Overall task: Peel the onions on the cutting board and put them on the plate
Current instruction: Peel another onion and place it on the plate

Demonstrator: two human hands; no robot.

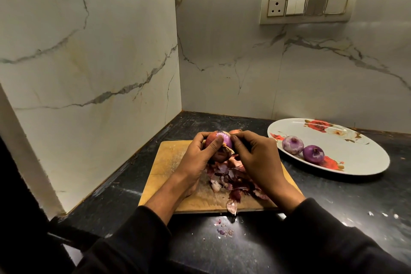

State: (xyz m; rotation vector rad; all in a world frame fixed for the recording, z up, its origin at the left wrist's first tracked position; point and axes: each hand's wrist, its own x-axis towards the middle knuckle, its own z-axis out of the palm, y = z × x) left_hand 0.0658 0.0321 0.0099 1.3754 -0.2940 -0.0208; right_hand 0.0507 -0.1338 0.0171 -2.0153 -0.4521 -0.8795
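Black sleeves (138, 242) reach over a dark, speckled tabletop (333, 202) in a marble-walled corner.

Above the worn wooden cutting board (164, 162), the left hand (198, 158) grips a half-peeled onion (219, 142), glossy purple on top with papery brown skin below; the right hand (255, 155) pinches at its skin. Purple peelings (231, 180) litter the board. Two peeled onions (292, 144) sit on the oval floral plate (364, 155) to the right.

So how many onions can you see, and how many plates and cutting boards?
Peeled onions on the plate: 2
Onion held in the hands, partly peeled: 1
Onion just peeking out behind the hands: 1
Plate: 1
Cutting board: 1
Total: 6 things, 4 of them onions.
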